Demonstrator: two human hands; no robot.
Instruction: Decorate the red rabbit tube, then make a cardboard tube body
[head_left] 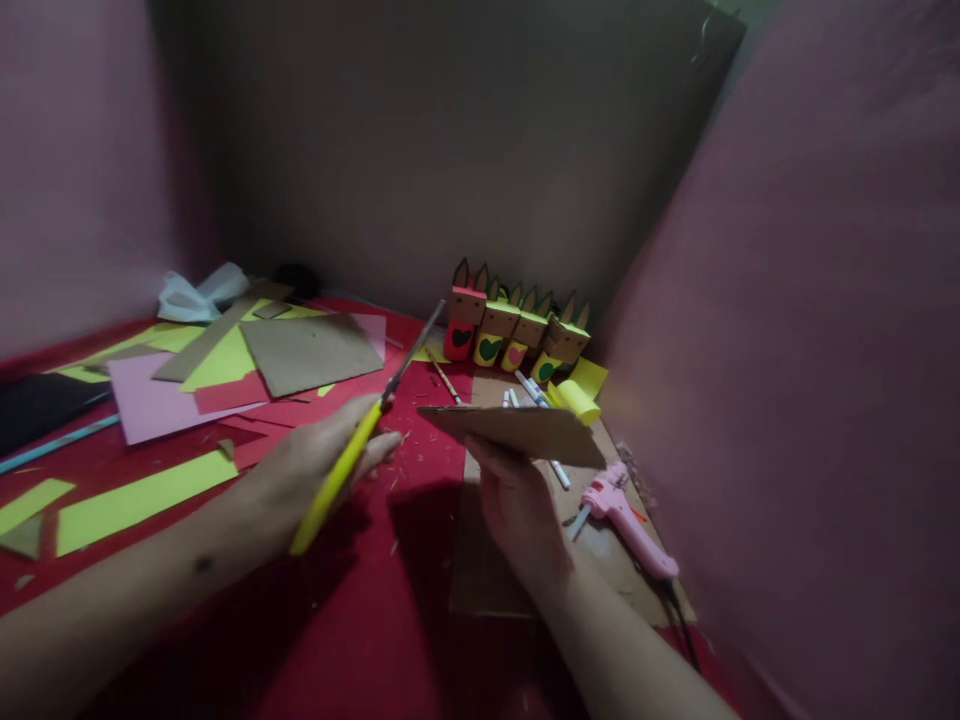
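Note:
In my left hand is a pair of scissors with yellow handles, seen edge-on. Their metal blades are together and point up and away from me. My right hand grips a flat piece of brown cardboard from below, raised above the work surface. A gap separates the scissors from this cardboard. Beneath my right hand lies a larger cardboard sheet. The fingers inside the scissor handles are partly hidden.
Several animal-like paper figures with pointed ears stand at the back. On the right lie a pink glue gun with a cord, markers and rolled yellow paper. Cardboard and coloured paper scraps cover the red surface at left.

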